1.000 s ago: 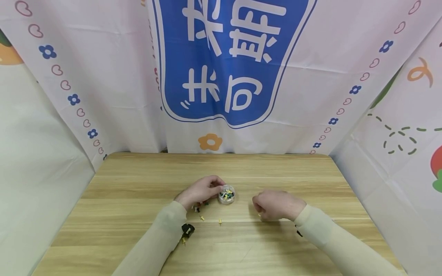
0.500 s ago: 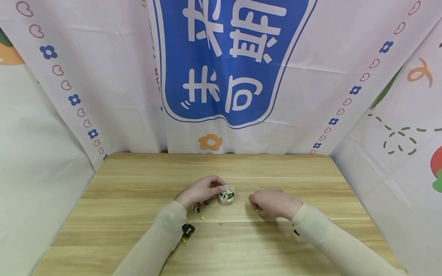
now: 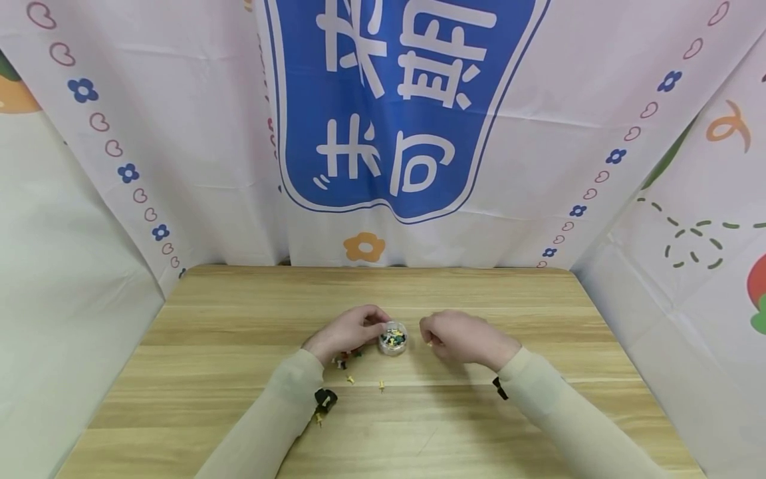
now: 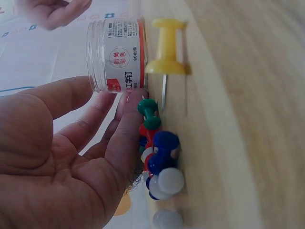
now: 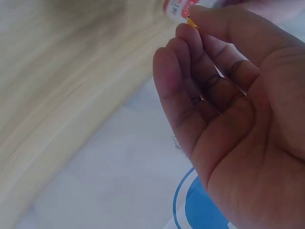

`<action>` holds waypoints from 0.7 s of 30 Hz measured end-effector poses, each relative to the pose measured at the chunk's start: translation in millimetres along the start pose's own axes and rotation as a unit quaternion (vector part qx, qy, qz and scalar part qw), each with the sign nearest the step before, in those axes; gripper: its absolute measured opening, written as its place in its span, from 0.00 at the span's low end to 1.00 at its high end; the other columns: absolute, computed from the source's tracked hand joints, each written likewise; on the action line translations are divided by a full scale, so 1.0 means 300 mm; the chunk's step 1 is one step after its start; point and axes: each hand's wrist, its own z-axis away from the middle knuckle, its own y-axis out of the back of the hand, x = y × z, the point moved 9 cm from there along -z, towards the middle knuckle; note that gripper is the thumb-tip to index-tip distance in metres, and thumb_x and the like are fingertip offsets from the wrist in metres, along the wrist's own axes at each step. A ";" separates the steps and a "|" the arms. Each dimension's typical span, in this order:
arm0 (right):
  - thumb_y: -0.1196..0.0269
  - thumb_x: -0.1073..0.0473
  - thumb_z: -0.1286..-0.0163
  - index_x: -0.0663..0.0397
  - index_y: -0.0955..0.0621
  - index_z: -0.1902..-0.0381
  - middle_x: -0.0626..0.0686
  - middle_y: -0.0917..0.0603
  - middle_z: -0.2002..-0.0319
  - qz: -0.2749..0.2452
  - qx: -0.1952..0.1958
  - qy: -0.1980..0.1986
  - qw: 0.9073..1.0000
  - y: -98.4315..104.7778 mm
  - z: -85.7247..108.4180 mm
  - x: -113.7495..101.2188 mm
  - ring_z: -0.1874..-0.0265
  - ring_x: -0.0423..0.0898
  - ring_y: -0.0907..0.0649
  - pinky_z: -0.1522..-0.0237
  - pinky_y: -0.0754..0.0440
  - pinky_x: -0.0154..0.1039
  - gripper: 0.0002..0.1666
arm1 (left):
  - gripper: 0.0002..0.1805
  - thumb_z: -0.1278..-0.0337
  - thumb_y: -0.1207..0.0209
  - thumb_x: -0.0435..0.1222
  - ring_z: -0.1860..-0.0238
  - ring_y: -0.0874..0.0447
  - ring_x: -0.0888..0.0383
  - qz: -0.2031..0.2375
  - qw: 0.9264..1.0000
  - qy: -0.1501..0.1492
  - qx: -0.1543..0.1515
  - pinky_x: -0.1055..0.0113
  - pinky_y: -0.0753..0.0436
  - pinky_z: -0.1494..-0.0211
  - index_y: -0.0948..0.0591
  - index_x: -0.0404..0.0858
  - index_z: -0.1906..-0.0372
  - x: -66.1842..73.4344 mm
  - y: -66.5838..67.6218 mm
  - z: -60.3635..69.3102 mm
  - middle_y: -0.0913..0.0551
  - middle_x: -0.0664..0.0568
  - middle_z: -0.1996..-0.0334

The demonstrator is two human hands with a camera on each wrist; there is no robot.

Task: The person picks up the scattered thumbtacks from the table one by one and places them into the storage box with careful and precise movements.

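My left hand [image 3: 353,330] holds a clear round jar [image 3: 391,350] of push pins, thumb on the near side and fingers behind it. In the left wrist view the jar [image 4: 116,55] has a white and red label, and its top is uncovered. Between thumb and fingertips, my right hand [image 3: 468,339] pinches a yellow push pin [image 5: 191,22], just right of the jar and apart from it. Inside the jar lie yellow, green and white pins. Beside my left hand is a pile of loose pins, with green [image 4: 149,114], blue [image 4: 163,150] and white [image 4: 170,180] ones showing.
Loose yellow pins lie on the wooden table [image 3: 455,432]: one below the jar [image 3: 381,385], one left of that [image 3: 350,378], another by the left sleeve [image 3: 320,419]. Printed cloth [image 3: 239,166] hangs behind the table and at both sides.
My right hand has moved left and away from me, toward the jar, carrying the yellow push pin. My left hand and the jar have stayed in place.
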 end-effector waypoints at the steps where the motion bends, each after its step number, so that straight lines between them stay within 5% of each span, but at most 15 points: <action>1: 0.29 0.75 0.28 0.53 0.14 0.59 0.47 0.14 0.65 -0.003 0.006 0.002 1.000 0.007 -0.003 -0.001 0.67 0.39 0.21 0.62 0.17 0.36 0.11 | 0.12 0.10 0.34 0.41 0.41 0.12 0.55 0.000 1.000 -0.001 0.000 0.56 0.11 0.35 0.10 0.42 0.37 0.001 0.000 0.000 0.09 0.47 0.37; 21: 0.24 0.67 0.21 0.55 0.08 0.51 0.49 0.05 0.56 -0.095 0.124 0.003 0.988 0.034 -0.081 -0.012 0.56 0.40 0.09 0.49 0.08 0.37 0.05 | 0.13 0.10 0.35 0.41 0.44 0.12 0.56 0.008 1.000 -0.002 -0.008 0.60 0.11 0.39 0.10 0.41 0.36 0.003 -0.002 0.000 0.09 0.46 0.37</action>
